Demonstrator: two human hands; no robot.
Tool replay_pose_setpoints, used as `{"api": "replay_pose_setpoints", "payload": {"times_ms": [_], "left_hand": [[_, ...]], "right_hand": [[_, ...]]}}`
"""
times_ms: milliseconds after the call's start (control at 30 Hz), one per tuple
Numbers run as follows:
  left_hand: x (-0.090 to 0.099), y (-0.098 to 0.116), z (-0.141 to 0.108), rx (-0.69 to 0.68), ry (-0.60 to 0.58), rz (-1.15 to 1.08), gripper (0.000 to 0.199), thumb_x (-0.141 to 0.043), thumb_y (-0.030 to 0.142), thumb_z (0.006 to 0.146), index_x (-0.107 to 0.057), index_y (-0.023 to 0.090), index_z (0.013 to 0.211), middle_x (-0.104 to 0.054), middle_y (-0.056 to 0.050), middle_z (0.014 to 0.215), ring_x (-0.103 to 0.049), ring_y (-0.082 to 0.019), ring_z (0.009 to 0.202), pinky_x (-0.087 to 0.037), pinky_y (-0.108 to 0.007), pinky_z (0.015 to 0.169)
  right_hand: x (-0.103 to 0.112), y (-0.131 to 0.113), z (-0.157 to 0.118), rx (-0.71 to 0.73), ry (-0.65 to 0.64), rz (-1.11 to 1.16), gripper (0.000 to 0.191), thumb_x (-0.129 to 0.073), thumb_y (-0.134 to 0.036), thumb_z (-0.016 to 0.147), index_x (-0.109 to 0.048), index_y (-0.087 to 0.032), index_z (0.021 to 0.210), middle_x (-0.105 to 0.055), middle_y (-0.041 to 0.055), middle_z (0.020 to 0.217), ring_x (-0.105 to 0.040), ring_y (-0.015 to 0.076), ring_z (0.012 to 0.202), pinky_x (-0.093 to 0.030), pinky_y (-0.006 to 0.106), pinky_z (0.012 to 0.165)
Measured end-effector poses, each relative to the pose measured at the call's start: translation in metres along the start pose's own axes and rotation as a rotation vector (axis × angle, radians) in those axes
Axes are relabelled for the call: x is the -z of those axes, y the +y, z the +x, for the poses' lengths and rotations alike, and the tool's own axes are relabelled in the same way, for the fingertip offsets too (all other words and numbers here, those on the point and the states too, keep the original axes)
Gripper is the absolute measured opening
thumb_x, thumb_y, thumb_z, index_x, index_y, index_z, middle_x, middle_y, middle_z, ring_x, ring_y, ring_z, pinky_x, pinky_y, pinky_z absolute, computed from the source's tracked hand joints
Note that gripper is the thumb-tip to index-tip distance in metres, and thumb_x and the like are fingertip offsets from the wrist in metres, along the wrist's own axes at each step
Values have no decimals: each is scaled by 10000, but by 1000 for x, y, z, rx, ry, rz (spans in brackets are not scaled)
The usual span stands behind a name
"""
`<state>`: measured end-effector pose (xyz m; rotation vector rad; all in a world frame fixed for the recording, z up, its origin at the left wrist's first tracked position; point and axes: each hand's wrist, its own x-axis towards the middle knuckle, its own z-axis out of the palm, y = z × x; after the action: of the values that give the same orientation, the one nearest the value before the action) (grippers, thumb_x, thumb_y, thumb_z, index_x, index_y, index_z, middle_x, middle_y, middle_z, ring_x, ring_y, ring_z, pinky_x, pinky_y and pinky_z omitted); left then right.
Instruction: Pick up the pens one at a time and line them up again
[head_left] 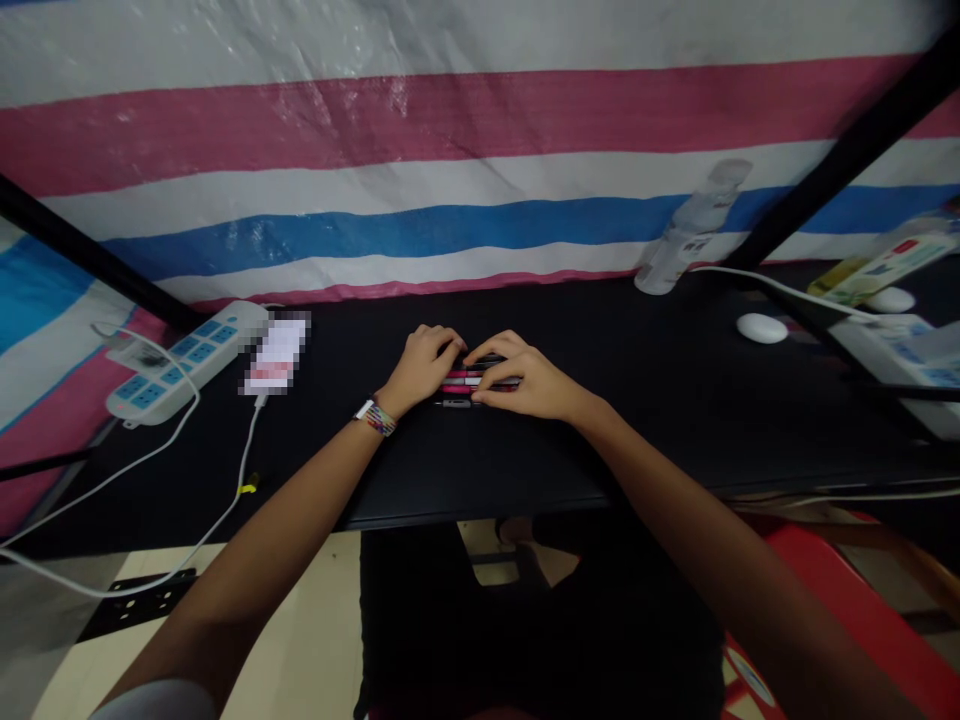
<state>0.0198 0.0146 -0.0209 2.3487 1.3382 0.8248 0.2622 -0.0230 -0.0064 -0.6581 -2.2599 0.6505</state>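
Observation:
Several pens (456,389), pink, white and dark, lie side by side across the middle of the black tabletop (585,450). Over their left ends rests my left hand (425,362), fingers bent together; what lies under its fingertips is hidden. My right hand (529,380) spans the pens from the right, with thumb and forefinger apart and curved around the row, touching it. A dark grey pen (456,404) is nearest the front edge of the row. A colourful band is on my left wrist.
A power strip (191,360) and a phone (276,355) with a white cable (244,450) are on the left. A clear bottle (686,235) stands at the back right, near a white mouse (762,328). A red stool (847,590) is below right.

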Motion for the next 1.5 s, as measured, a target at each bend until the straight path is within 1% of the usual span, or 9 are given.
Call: {"api": "replay_pose_setpoints", "payload": {"times_ms": [200, 400, 533, 800, 1033, 1133, 1233, 1333, 1500], "left_hand": [[-2, -4, 1, -20, 7, -2, 328, -487, 340, 1094, -774, 245, 966, -798, -63, 1000, -664, -270, 955, -472, -455, 979], [-1, -1, 1, -9, 4, -9, 327, -487, 330, 1102, -767, 234, 964, -805, -65, 1006, -666, -270, 953, -475, -459, 991], [4, 8, 0, -18, 36, -55, 335, -477, 372, 1125, -758, 228, 1013, -804, -62, 988, -662, -269, 939, -475, -442, 936], [16, 22, -4, -103, 31, -114, 575, -373, 481, 1176, -787, 252, 848, -776, -32, 811, -685, -247, 883, -456, -478, 1004], [12, 25, -4, -149, 79, -46, 278, -653, 452, 1067, -792, 262, 920, -814, -32, 922, -693, -259, 927, -484, -466, 984], [10, 24, -3, -132, 143, -62, 206, -668, 400, 1054, -779, 253, 962, -812, -38, 970, -700, -256, 939, -502, -452, 958], [11, 23, -3, -107, 221, -80, 150, -680, 359, 1038, -762, 246, 983, -806, -50, 985, -709, -258, 949, -516, -448, 937], [12, 22, -3, -94, 267, -124, 145, -673, 353, 1043, -747, 245, 982, -800, -60, 989, -722, -256, 951, -533, -445, 916], [12, 20, -2, -75, 243, -161, 176, -649, 362, 1046, -736, 243, 951, -803, -63, 977, -727, -258, 950, -555, -445, 927]], "right_hand": [[-1, 0, 0, -30, -52, -70, 124, -980, -266, 849, -861, -297, 869, -767, 69, 1317, -585, 337, 1340, -488, 609, 1180], [-4, 0, -1, -5, -85, -115, 146, -977, -219, 835, -840, -271, 843, -741, 86, 1383, -568, 354, 1397, -455, 634, 1206], [-4, -3, -1, 18, -44, -73, 131, -930, -206, 875, -822, -256, 822, -747, 91, 1378, -590, 340, 1376, -489, 604, 1182], [1, 1, 2, 4, 121, -110, 71, -846, -230, 940, -788, -262, 914, -814, 67, 1083, -678, 311, 1132, -538, 515, 1053], [2, 3, 2, -191, 269, -260, 179, -762, -404, 1043, -762, -239, 975, -730, 42, 829, -643, 247, 849, -497, 376, 808], [2, 7, 4, -293, 384, -152, 205, -753, -432, 1029, -773, -237, 969, -712, 28, 816, -644, 220, 783, -481, 358, 756], [4, 14, 6, -406, 488, 183, 256, -704, -473, 1017, -780, -241, 937, -663, 6, 744, -624, 194, 698, -503, 351, 703], [6, 22, 8, -497, 519, 510, 261, -753, -503, 942, -790, -245, 964, -654, -2, 731, -605, 170, 645, -530, 345, 658], [5, 27, 9, -514, 537, 585, 342, -827, -557, 873, -809, -239, 998, -683, 14, 778, -603, 156, 637, -557, 360, 652]]}}
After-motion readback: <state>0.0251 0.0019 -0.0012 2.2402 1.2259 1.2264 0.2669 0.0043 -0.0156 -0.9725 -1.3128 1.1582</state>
